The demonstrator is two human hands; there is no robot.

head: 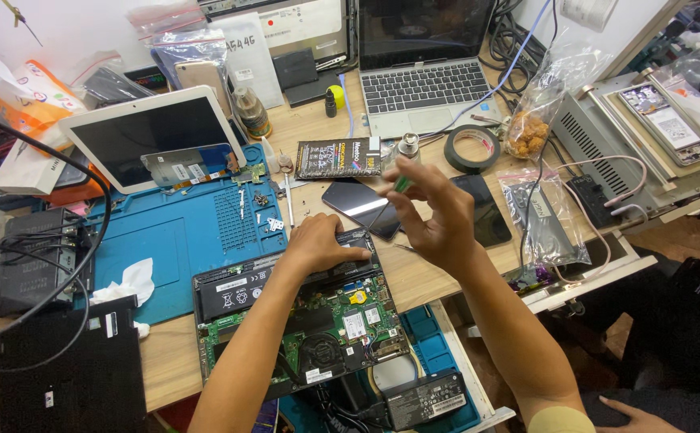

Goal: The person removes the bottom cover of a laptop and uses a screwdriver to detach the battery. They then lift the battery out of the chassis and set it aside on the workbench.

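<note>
An opened laptop (286, 309) lies bottom-up on the desk, its green circuit board, fan and black battery showing. My left hand (318, 244) rests flat on its far edge, fingers bent over the casing. My right hand (434, 212) is raised above the desk to the right, and its fingertips pinch a small green object (401, 184). A dark phone (363, 208) lies face-up just beyond the laptop, under my right hand.
A blue work mat (177, 240) with small parts lies left, a white tablet (153, 136) behind it. At the back stand an open silver laptop (422, 72), a tape roll (472, 148) and a bag of snacks (530, 128). A power adapter (426, 398) sits at the front. Cables cross the left side.
</note>
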